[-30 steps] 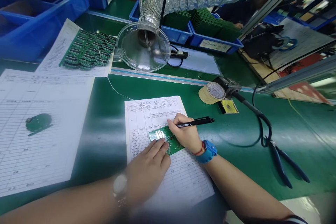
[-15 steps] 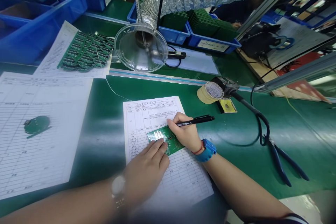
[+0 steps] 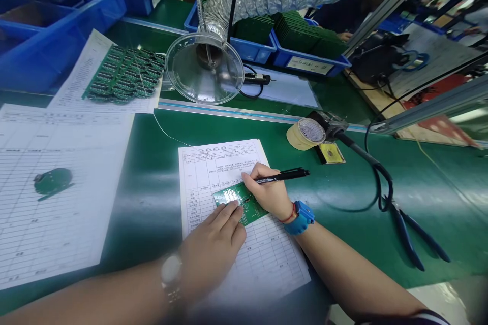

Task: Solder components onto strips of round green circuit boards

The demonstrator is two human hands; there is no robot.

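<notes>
A black pen (image 3: 285, 174) is gripped in my right hand (image 3: 270, 192), its tip hidden behind the fingers. That hand rests at the upper right edge of a green circuit board (image 3: 249, 208), which lies on a printed form (image 3: 221, 160). My left hand (image 3: 215, 241) lies flat, fingers stretched out, on the board's lower left part and the paper. The left wrist carries a watch; a blue band (image 3: 301, 217) circles the right one.
A clear fume hood (image 3: 205, 68) on a foil duct hangs ahead. Pliers (image 3: 415, 236), a yellowish round tub (image 3: 305, 133) and a black cable are on the right. More forms, a stack of green boards (image 3: 124, 76) and blue bins (image 3: 76, 35) stand left.
The pen has tilted very slightly in my right hand, its rear end a little further left. My left hand and the board stay in place.
</notes>
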